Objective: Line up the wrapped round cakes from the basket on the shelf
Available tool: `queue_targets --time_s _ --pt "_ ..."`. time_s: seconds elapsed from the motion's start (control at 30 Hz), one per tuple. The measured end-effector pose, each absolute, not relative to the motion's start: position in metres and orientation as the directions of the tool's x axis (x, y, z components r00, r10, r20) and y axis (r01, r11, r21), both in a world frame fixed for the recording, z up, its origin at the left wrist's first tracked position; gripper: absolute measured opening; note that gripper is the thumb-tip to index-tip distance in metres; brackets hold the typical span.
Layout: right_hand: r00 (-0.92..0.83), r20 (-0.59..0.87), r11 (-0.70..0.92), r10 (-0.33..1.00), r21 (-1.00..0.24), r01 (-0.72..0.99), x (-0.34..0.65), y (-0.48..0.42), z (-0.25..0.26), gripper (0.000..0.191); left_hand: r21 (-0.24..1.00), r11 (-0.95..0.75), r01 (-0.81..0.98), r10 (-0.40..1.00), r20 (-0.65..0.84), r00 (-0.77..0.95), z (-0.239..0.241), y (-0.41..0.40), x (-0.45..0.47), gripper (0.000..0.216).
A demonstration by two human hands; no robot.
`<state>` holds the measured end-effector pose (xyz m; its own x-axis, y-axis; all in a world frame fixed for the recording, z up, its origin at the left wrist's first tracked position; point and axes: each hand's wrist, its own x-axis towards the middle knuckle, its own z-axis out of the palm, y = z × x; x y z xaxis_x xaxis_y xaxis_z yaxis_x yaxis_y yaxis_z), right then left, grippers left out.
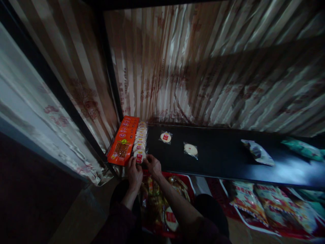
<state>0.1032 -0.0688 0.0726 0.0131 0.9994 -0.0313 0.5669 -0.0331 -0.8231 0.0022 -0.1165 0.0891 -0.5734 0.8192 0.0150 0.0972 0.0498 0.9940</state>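
Gripping front pack [139, 155] at 6 o'clock end of row [141, 135], left hand [134, 173] and right hand [153, 165] both pinching its near edge. Aligning it square to orange packs [124, 142] at 9 o'clock, overlapping evenly on shelf [223, 156].

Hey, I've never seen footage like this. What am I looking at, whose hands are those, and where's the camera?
There is no machine here. One camera sits on a person's head and looks forward and down, so the two arms rising from the bottom edge are that person's own. The left hand and right hand meet at the front packet of a row of round white snacks on a black shelf. It is too dark to tell whether they grip it or only touch it. Orange packets lie beside that row. Farther along lie a red-labelled round packet and a plain round packet. Below, a red basket holds more snacks.
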Motion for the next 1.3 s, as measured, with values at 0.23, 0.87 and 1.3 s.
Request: queue_targets --time_s 0.23,0.87,1.3 --pt "-0.003 -0.019 -0.013 1.000 -0.809 0.588 0.101 -0.063 0.069 0.020 0.980 0.039 0.196 0.841 0.074 -0.536 0.081 -0.118 0.003 0.038" --pt "-0.035 -0.043 -0.011 0.998 -0.776 0.630 0.103 -0.055 0.072 0.021 0.543 -0.187 0.818 0.816 0.550 -0.179 0.020 -0.080 0.004 0.043" --pt "-0.018 0.071 0.069 0.997 -0.829 0.555 0.106 -0.048 0.063 0.045 0.332 -0.123 0.935 0.770 0.626 -0.121 0.009 -0.077 0.009 0.054"
